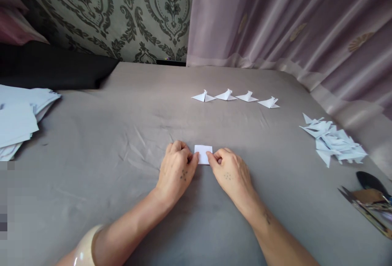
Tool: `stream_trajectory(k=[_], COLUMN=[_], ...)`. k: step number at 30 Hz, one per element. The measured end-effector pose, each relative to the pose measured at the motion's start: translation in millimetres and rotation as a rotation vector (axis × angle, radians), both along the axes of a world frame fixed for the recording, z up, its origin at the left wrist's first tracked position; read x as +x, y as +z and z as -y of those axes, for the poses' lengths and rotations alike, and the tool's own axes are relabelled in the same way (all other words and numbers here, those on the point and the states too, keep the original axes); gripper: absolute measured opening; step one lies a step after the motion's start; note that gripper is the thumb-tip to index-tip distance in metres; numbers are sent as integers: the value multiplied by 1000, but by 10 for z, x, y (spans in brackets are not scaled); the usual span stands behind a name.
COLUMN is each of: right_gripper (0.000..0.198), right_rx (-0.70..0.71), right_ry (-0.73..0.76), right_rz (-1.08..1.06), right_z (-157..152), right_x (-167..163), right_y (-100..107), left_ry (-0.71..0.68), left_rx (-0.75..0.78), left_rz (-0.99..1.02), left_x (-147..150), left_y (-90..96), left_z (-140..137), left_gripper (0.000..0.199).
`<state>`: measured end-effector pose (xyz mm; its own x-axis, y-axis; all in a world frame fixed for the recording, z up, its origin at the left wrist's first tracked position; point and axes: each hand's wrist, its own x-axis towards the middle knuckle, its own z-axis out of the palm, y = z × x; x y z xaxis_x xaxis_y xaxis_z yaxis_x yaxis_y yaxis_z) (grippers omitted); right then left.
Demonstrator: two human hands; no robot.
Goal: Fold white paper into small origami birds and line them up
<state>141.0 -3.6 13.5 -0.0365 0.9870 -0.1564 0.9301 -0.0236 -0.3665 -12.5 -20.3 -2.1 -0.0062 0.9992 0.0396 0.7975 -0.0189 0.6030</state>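
A small folded white paper (pixel 203 154), roughly square, is between my two hands just above or on the grey cloth. My left hand (pixel 178 162) pinches its left edge, thumb on top and the other fingers curled. On the opposite edge, my right hand (pixel 229 166) grips the paper the same way, with its thumb on the face. The fingertips beneath the paper are hidden. Beyond the hands, several folded white paper birds (pixel 228 95) stand in a row on the cloth.
A heap of folded paper pieces (pixel 337 141) lies to the right. Nearer me on that side are scissors (pixel 361 209) among other small items. Stacked white paper sheets (pixel 18 115) sit at the left, by a black cloth (pixel 52 68). A purple curtain (pixel 245 21) hangs behind.
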Motion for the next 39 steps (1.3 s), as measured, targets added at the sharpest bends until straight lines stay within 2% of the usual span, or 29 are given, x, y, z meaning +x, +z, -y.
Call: stream_trajectory(k=[15, 21, 24, 26, 28, 29, 31, 33, 36, 39], right_gripper=[31, 31, 28, 20, 12, 13, 24, 31, 27, 14], right_rx=[43, 24, 64, 128, 201, 229, 262, 278, 267, 242], right_ry=[17, 2, 13, 26, 110, 187, 361, 449, 365, 280], right_rz=[-9, -16, -28, -66, -149, -197, -277, -337, -450, -487], right_z=[6, 8, 27, 39, 43, 40, 24, -3, -38, -32], right_x=[27, 23, 34, 47, 60, 65, 73, 77, 71, 37], right_y=[-41, -43, -58, -68, -78, -85, -107, -136, -176, -186], left_ry=[-14, -23, -29, -32, -71, -115, -248, -331, -306, -301], left_rx=[40, 11, 8, 62, 154, 199, 251, 257, 263, 272], left_rz=[27, 18, -17, -45, -89, -119, -184, -212, -133, -24], left_x=[-20, -30, -33, -26, -10, -1, 11, 4, -52, -127], left_y=[-30, -17, -23, -29, -33, -35, -43, -66, -126, -176], left_z=[-22, -19, -10, -4, -4, -7, -17, -31, -50, -53], left_gripper=[30, 30, 28, 19, 10, 11, 18, 23, 24, 21])
